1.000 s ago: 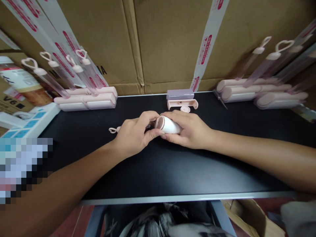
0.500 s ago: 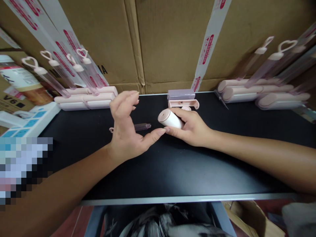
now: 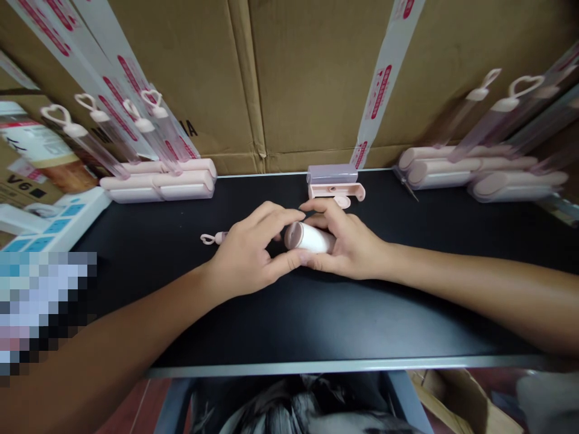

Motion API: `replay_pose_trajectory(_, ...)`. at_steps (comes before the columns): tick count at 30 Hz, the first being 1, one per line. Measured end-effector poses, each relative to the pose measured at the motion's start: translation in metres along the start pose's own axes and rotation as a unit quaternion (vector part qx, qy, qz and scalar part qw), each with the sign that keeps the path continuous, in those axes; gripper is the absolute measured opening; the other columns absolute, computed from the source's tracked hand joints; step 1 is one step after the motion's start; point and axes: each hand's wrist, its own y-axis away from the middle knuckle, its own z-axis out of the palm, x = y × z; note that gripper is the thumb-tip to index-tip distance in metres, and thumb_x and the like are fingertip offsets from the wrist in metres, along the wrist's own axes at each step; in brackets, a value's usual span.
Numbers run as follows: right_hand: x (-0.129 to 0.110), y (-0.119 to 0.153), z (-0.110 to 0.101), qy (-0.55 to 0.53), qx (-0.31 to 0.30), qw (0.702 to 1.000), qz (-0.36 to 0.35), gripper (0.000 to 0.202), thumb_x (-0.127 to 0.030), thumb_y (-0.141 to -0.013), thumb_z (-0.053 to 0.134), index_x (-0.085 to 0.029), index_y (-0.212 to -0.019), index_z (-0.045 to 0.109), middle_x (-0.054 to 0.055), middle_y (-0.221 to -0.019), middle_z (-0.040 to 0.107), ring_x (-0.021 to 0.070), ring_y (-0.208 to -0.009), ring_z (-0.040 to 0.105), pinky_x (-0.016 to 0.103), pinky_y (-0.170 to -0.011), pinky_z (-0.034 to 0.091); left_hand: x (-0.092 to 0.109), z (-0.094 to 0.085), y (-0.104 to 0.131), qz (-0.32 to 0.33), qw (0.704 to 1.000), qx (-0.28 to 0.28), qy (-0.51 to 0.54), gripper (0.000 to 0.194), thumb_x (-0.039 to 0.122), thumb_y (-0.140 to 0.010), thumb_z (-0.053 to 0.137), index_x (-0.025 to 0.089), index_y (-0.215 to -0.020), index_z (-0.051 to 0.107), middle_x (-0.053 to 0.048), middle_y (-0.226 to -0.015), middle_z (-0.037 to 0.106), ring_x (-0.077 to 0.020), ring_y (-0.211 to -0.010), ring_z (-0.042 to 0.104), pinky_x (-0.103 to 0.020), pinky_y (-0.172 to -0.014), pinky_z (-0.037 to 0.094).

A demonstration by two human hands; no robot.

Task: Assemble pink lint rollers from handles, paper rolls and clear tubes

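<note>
A white roller with a pinkish end (image 3: 313,237) lies sideways between my two hands, over the middle of the black table. My right hand (image 3: 350,241) is wrapped round its right part. At its left end is my left hand (image 3: 253,250), fingers curved over and thumb meeting the right thumb; the fingers close on that end. Under my left hand a clear tube with a heart-shaped loop (image 3: 208,239) is mostly hidden. Behind my right hand lie a pale pink bracket (image 3: 337,190), a clear purple cover (image 3: 332,174) and a small pink round piece (image 3: 342,202).
Pink rollers with upright clear handles stand at the back left (image 3: 158,182) and back right (image 3: 470,166). A white power strip (image 3: 58,220) and a jar (image 3: 40,144) are at far left. Cardboard (image 3: 307,78) rises behind the table (image 3: 316,313).
My left hand has come down and right from its raised, open pose to the roller's left end. The roller has tilted flatter and lower in my right hand.
</note>
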Motion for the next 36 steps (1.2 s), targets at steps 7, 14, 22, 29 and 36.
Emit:
replay_pose_trajectory(7, 0.002, -0.008, -0.012, -0.033, 0.054, 0.998, -0.028, 0.050, -0.060, -0.101, 0.069, -0.020, -0.128, 0.057, 0.006, -0.102, 0.076, 0.0180, -0.083, 0.071, 0.030, -0.072, 0.053, 0.007, -0.008, -0.004, -0.147, 0.986, -0.001, 0.081, 0.041, 0.049, -0.094, 0.077, 0.020, -0.123, 0.072, 0.000, -0.090, 0.074, -0.0129, -0.070, 0.064, -0.025, -0.068, 0.053)
replay_pose_trajectory(14, 0.019, -0.021, -0.028, 0.387, -0.058, 0.898, 0.200, 0.027, -0.029, -0.104, 0.056, -0.012, -0.117, 0.074, 0.022, -0.122, 0.074, 0.0330, -0.099, 0.072, 0.042, -0.081, 0.055, -0.021, -0.017, -0.012, -0.282, 0.907, 0.210, 0.230, 0.027, 0.045, -0.099, 0.065, 0.020, -0.104, 0.074, 0.002, -0.064, 0.057, -0.0129, -0.052, 0.051, -0.025, -0.046, 0.038)
replay_pose_trajectory(22, 0.018, -0.018, -0.024, 0.446, -0.152, 0.867, 0.160, 0.033, -0.023, -0.107, 0.051, -0.005, -0.121, 0.075, 0.027, -0.123, 0.071, 0.0404, -0.113, 0.070, 0.050, -0.095, 0.056, -0.019, -0.016, -0.024, -0.364, 0.830, 0.257, 0.336, 0.032, 0.049, -0.098, 0.059, 0.020, -0.084, 0.061, 0.002, -0.051, 0.051, -0.0132, -0.041, 0.046, -0.026, -0.036, 0.030)
replay_pose_trajectory(29, -0.004, -0.013, -0.021, 0.345, -0.189, 0.910, 0.132, 0.021, -0.025, -0.105, 0.064, -0.012, -0.119, 0.074, 0.018, -0.115, 0.069, 0.0310, -0.103, 0.071, 0.040, -0.088, 0.055, -0.029, -0.014, -0.020, -0.344, 0.830, 0.271, 0.346, 0.042, 0.058, -0.097, 0.065, 0.022, -0.077, 0.057, 0.002, -0.052, 0.051, -0.0129, -0.043, 0.049, -0.026, -0.036, 0.034)
replay_pose_trajectory(36, -0.013, -0.012, -0.025, 0.330, -0.211, 0.905, 0.165, 0.017, -0.023, -0.103, 0.064, -0.013, -0.113, 0.074, 0.014, -0.109, 0.067, 0.0229, -0.078, 0.071, 0.036, -0.072, 0.054, -0.031, -0.014, -0.019, -0.342, 0.833, 0.263, 0.346, 0.046, 0.067, -0.096, 0.067, 0.023, -0.082, 0.058, 0.002, -0.057, 0.054, -0.0129, -0.044, 0.050, -0.026, -0.038, 0.035)
